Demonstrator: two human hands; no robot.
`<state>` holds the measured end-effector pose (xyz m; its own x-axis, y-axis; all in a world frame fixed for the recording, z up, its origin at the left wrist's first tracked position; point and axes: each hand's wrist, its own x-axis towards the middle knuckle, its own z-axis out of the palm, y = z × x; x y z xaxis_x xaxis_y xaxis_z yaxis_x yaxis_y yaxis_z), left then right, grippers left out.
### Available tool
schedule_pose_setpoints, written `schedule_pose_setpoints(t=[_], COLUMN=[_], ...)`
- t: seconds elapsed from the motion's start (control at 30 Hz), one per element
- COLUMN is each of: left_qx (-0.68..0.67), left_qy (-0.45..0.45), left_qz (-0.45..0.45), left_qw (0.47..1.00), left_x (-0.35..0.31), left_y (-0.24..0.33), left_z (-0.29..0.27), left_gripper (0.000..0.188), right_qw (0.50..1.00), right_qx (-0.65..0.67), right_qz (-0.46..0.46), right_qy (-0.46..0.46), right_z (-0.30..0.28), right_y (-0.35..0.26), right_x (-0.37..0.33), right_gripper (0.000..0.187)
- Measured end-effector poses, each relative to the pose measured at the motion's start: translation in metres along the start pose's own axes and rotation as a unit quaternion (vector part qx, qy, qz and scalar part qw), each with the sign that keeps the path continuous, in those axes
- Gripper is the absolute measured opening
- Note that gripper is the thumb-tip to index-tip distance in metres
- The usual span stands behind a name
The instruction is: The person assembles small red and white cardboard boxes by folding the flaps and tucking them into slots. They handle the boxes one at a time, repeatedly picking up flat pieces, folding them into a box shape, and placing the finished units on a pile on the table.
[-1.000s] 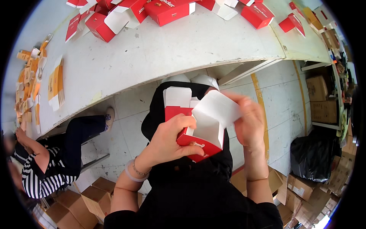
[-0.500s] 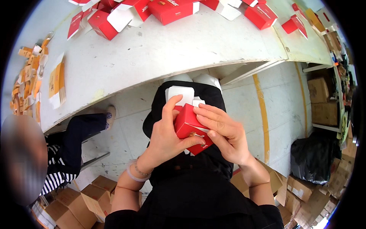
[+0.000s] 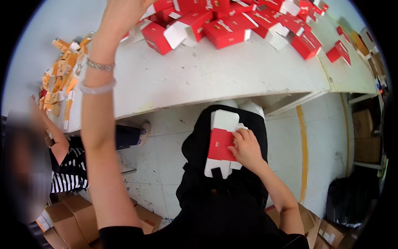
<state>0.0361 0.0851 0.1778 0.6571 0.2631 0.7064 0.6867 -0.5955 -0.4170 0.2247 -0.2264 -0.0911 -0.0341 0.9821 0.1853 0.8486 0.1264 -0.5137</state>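
Note:
On my lap lies a small stack of flattened red cartons with white flaps. My right hand is at the right edge of that stack, fingers curled over it and the thumb on the red face. My left arm is stretched far forward over the table, and my left hand is at the near left of a pile of folded red boxes. Its fingertips run past the top of the picture, so their grip is hidden. Several boxes in the pile have white end flaps standing open.
A white table spans the front. Orange cartons are heaped on its left, where a person in a striped top sits. Brown cardboard boxes stand behind on the left. A black bag sits at the right.
The folded red box has left my lap. My left hand has gone from it up to the pile, while my right hand has come down onto the flat cartons. The view has shifted.

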Motion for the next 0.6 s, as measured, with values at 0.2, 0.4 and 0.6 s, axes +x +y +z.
schedule_pose_setpoints(t=[0.2,0.4,0.6], left_qx=[-0.429,-0.475,-0.6], left_qy=[-0.15,-0.353,-0.251], left_qz=[-0.05,-0.122,-0.234], left_qw=[0.889,0.797,0.723], left_x=[-0.099,-0.196,-0.169], left_y=[0.126,0.235,0.256], left_z=[-0.013,-0.088,-0.095], left_gripper=[0.027,0.085,0.09], right_qw=[0.99,0.972,0.958], right_qx=[-0.049,0.159,0.218], right_qz=[0.129,0.171,-0.028], right_qy=[-0.033,-0.005,0.182], right_z=[0.012,-0.031,-0.096], right_y=[-0.003,-0.013,-0.056], right_x=[-0.02,-0.01,0.021], right_gripper=[0.041,0.02,0.015])
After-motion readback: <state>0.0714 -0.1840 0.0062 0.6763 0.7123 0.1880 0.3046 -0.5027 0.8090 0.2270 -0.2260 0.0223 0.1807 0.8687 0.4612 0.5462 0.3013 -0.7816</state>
